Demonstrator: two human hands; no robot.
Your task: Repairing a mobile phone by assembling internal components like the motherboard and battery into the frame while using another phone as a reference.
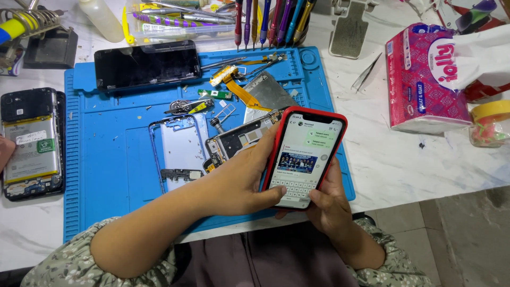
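Typing is the step we judge to be in hand: both our hands hold a phone in a red case (pixel 307 157) just above the near edge of the blue repair mat (pixel 106 175), its lit screen showing a chat and a keyboard. Our left hand (pixel 239 183) wraps the phone's left edge, fingers closed on the case and thumb lying over the keyboard; our right hand (pixel 329 204) cups the lower right corner from beneath, fingers closed round the back and thumb at the bottom edge. The phone's long axis runs from its bottom end near our body up and slightly rightward, its top end pointing away toward the far side of the worktop (pixel 404 159), screen facing up at us. We reckon the next move calls for small thumb presses with the grip kept steady. Behind it on the mat lie an opened phone body (pixel 236 141), a pale frame (pixel 180 149) and a dark screen panel (pixel 146 65); a pink tissue pack (pixel 425 87) sits well apart at right.
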